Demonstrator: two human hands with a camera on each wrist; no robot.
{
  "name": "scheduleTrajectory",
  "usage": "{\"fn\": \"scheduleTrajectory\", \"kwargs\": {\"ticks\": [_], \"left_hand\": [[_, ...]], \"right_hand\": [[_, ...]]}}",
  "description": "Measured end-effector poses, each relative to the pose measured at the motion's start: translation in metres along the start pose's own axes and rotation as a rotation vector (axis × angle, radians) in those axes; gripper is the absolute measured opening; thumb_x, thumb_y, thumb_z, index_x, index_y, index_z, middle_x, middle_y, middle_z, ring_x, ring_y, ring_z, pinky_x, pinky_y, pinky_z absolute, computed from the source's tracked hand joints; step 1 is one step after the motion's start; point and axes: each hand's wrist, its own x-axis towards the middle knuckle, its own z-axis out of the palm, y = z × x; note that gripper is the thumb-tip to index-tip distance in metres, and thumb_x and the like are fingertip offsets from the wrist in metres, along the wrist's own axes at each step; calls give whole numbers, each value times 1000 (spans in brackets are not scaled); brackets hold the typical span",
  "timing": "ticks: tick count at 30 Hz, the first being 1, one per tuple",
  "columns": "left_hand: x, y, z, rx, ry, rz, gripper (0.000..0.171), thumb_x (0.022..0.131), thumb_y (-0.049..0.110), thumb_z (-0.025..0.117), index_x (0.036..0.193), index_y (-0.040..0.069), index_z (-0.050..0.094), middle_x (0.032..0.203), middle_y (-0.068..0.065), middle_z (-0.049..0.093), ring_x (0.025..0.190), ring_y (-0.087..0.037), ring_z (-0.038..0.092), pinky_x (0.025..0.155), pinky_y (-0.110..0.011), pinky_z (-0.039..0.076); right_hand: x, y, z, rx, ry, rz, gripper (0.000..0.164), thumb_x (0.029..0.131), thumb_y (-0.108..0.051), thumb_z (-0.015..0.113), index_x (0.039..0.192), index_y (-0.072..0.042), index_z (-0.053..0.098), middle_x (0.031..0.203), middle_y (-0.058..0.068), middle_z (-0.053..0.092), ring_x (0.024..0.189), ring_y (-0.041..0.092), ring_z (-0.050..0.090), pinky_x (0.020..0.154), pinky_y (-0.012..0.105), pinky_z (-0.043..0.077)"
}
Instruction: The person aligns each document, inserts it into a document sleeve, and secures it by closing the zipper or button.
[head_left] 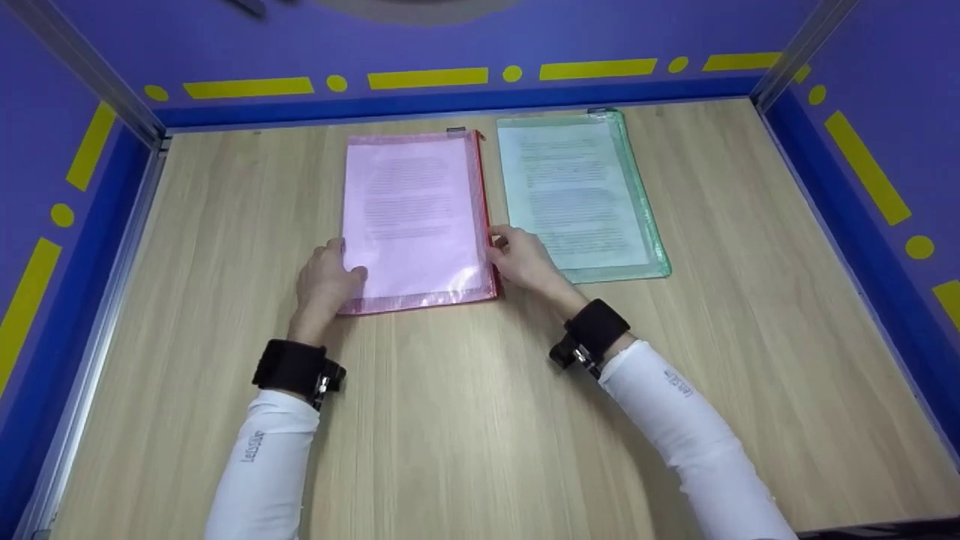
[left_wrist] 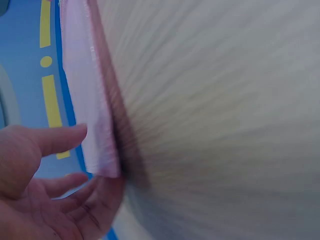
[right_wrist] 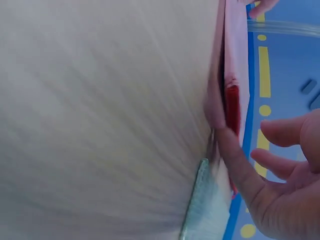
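Observation:
A pink zip folder (head_left: 416,217) with a printed sheet inside lies in front of me, a dark shadow along its near edge in the left wrist view. My left hand (head_left: 326,277) holds its lower left side, thumb over the face and fingers at the edge. At the red zip edge (right_wrist: 233,107), my right hand (head_left: 523,259) touches with one outstretched fingertip, while its thumb stands apart from the folder. To the right lies a green zip folder (head_left: 577,202), also with a printed sheet; the right hand overlaps its lower left corner in the head view.
Both folders are at the far part of a wood-grain table (head_left: 442,420). Blue-purple panels with yellow marks (head_left: 427,78) wall in the back and sides. A metal rail (head_left: 112,300) runs along the left edge.

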Motion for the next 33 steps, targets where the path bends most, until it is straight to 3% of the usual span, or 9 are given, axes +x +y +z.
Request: {"fn": "scheduleTrajectory", "kwargs": {"ticks": [4, 10, 15, 24, 33], "left_hand": [[-8, 11, 0, 134, -15, 84, 58, 94, 28, 57, 146, 5, 45, 139, -28, 51, 122, -48, 53, 95, -58, 49], [-18, 24, 7, 216, -112, 241, 55, 92, 31, 63, 141, 9, 53, 146, -25, 48, 133, -47, 46, 103, -60, 45], [-22, 23, 13, 273, -165, 353, 57, 87, 30, 71, 138, 9, 57, 148, -27, 46, 134, -49, 45, 105, -61, 43], [-17, 16, 15, 279, -149, 375, 56, 86, 22, 72, 138, 8, 58, 149, -27, 45, 135, -50, 44, 107, -62, 41], [-5, 9, 7, 265, -179, 365, 56, 85, 19, 69, 138, 6, 56, 151, -29, 42, 136, -51, 43, 111, -60, 38]], "right_hand": [[-11, -3, -1, -171, 2, -124, 40, 97, -15, 59, 135, -4, 59, 125, 20, 65, 109, 31, 66, 94, 42, 54], [-23, -3, 3, -395, -89, -267, 38, 93, -18, 65, 129, -3, 65, 132, 20, 61, 123, 35, 59, 107, 45, 48], [-28, -2, 8, -508, -142, -332, 35, 89, -19, 71, 120, -2, 69, 139, 24, 57, 128, 39, 57, 108, 46, 47], [-28, -4, 17, -573, -141, -338, 22, 89, -16, 71, 107, -3, 70, 143, 25, 53, 123, 39, 61, 100, 48, 53], [-18, -10, 24, -602, -126, -316, 28, 91, -20, 69, 116, -7, 69, 147, 21, 51, 124, 37, 61, 96, 48, 55]]}}
